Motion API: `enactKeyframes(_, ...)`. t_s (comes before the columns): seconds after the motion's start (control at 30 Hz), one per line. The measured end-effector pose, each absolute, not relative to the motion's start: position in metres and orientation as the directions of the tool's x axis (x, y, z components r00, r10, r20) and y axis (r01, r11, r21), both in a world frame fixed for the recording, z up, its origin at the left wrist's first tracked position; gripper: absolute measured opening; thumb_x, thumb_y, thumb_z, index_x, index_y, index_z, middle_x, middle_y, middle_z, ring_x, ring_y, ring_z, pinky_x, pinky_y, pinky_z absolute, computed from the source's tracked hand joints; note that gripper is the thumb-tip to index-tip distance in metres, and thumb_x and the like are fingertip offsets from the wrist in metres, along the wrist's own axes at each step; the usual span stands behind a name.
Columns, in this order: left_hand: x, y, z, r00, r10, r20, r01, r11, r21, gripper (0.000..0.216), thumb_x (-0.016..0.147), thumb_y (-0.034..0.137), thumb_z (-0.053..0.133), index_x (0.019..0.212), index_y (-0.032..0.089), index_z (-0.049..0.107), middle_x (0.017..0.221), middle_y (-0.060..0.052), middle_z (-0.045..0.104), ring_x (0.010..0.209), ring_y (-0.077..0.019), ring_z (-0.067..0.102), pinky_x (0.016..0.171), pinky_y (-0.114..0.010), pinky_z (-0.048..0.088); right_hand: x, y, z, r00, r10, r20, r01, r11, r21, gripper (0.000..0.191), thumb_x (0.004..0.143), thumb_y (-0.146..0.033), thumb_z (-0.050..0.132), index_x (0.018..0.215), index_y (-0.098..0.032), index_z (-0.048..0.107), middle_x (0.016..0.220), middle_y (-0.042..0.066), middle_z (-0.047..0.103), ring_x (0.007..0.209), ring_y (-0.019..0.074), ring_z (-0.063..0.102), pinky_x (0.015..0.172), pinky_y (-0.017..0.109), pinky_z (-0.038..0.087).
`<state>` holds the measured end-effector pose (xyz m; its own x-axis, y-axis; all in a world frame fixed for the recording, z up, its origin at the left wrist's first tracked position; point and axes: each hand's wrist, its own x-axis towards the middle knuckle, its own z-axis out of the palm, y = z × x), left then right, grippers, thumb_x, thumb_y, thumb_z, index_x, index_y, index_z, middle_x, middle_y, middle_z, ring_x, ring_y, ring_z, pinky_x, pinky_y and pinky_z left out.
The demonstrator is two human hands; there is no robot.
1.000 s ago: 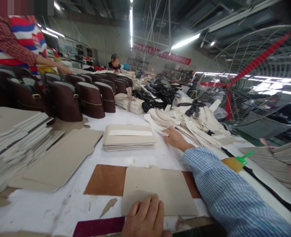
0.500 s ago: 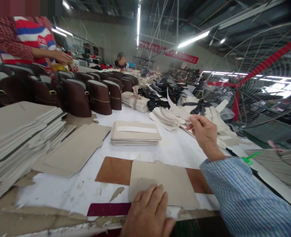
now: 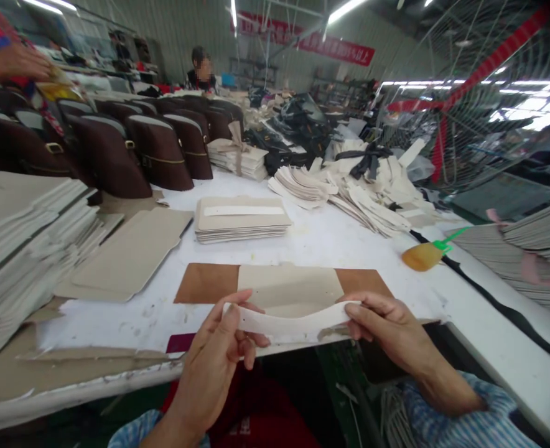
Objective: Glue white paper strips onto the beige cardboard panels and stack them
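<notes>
Between my two hands a white strip (image 3: 298, 325) is stretched, sagging a little in the middle. My left hand (image 3: 219, 339) pinches its left end between thumb and fingers, and my right hand (image 3: 380, 320) grips the right end. Just beyond the strip lies a beige panel (image 3: 288, 286) on the table, partly hidden by it. Brown pieces show on both sides of the panel, a left one (image 3: 209, 283) and a right one (image 3: 361, 281). Farther back, a neat stack of beige panels (image 3: 242, 229) carries another white strip (image 3: 243, 211) on top.
Large beige panels (image 3: 130, 249) and a tall stack (image 3: 18, 205) fill the left. Brown bags (image 3: 158, 152) stand behind them. Piles of strips (image 3: 303, 185) lie at the back. On the right are an amber bottle with a green nozzle (image 3: 422, 256) and a fan (image 3: 443, 106).
My right hand has come back from the strip pile with a white strip. My left hand has left the beige panel and taken the strip's other end. The view has tilted down.
</notes>
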<state>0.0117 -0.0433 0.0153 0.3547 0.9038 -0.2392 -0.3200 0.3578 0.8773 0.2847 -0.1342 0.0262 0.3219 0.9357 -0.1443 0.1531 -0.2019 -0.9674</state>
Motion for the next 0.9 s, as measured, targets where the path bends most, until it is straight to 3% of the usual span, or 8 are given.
enactKeyframes(0.1,0.006,-0.043,0.014,0.354,0.906,-0.232,-0.076,0.275,0.958,0.052,0.09,0.063,0.066,0.113,0.017,0.067,0.069,0.0,0.067,0.055,-0.0127,0.058,0.052,-0.024,0.045,0.288,-0.136,0.017,0.332,0.919,-0.21,0.112,-0.26,-0.959,0.045,0.081,-0.063,0.079,0.09,-0.019,0.076,0.061,0.0,0.062,0.053,0.0118,0.049,0.048,0.024,0.034)
enactKeyframes(0.17,0.003,-0.037,0.016,0.384,0.909,-0.163,0.113,0.129,0.985,0.045,0.093,0.06,0.06,0.106,0.018,0.069,0.066,0.003,0.064,0.054,-0.0131,0.056,0.058,-0.027,0.049,0.292,-0.135,0.014,0.344,0.907,-0.244,0.077,-0.286,-0.955,0.046,0.078,-0.062,0.081,0.095,-0.019,0.074,0.062,-0.001,0.063,0.052,0.012,0.05,0.049,0.025,0.037)
enactKeyframes(0.3,0.004,-0.02,0.019,0.41,0.912,-0.023,0.392,-0.153,0.907,0.04,0.093,0.056,0.053,0.099,0.022,0.073,0.068,0.002,0.063,0.057,-0.0174,0.059,0.062,-0.032,0.05,0.301,-0.128,0.01,0.385,0.882,-0.271,0.094,-0.33,-0.939,0.044,0.077,-0.056,0.081,0.099,-0.022,0.064,0.061,-0.005,0.062,0.047,0.0115,0.049,0.044,0.023,0.033)
enactKeyframes(0.4,0.01,-0.01,0.018,0.318,0.948,0.027,0.534,-0.203,0.821,0.039,0.087,0.056,0.056,0.102,0.024,0.073,0.067,0.002,0.066,0.061,-0.0202,0.063,0.065,-0.033,0.05,0.307,-0.119,0.005,0.459,0.868,-0.187,0.2,-0.306,-0.931,0.038,0.074,-0.051,0.081,0.09,-0.023,0.06,0.067,-0.005,0.061,0.051,0.011,0.051,0.047,0.024,0.037)
enactKeyframes(0.63,0.015,0.005,0.011,0.225,0.971,0.077,0.692,-0.215,0.689,0.032,0.082,0.055,0.063,0.093,0.026,0.071,0.074,0.002,0.072,0.071,-0.0219,0.07,0.069,-0.032,0.048,0.312,-0.101,-0.004,0.521,0.85,-0.077,0.42,-0.334,-0.844,0.029,0.073,-0.043,0.076,0.09,-0.025,0.061,0.067,-0.004,0.062,0.058,0.0157,0.054,0.052,0.028,0.038)
enactKeyframes(0.9,0.013,0.012,0.002,0.24,0.954,0.178,0.664,-0.295,0.687,0.034,0.087,0.052,0.06,0.102,0.025,0.075,0.093,-0.003,0.079,0.087,-0.0239,0.074,0.082,-0.035,0.054,0.306,-0.097,0.005,0.553,0.831,-0.053,0.528,-0.4,-0.749,0.019,0.074,-0.038,0.072,0.085,-0.024,0.063,0.067,-0.003,0.064,0.059,0.0167,0.056,0.058,0.032,0.041)
